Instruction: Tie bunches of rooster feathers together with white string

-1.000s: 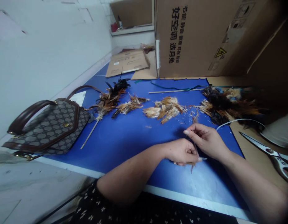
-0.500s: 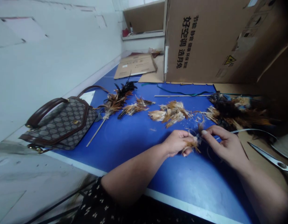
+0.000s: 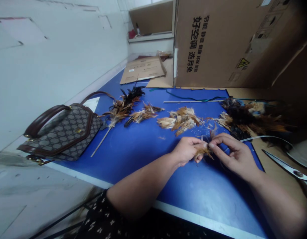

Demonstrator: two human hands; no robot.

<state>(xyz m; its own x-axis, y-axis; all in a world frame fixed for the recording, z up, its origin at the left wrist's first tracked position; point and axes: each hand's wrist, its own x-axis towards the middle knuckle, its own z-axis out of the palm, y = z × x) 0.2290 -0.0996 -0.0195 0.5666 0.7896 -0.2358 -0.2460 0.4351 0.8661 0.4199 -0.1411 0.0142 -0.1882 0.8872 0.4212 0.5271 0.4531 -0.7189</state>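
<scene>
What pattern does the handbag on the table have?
The handbag has a repeating geometric print on grey-brown, with dark brown trim and handle; the head view shows it.

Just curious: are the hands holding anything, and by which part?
A small tuft of brown feathers, pinched at its upper end by both the left hand and the right hand.

The cardboard box bears sideways black print, 好空调 选月兔, with smaller 节能 静音 健康 环保 智能 beside it; further right on it, a yellow warning triangle
</scene>
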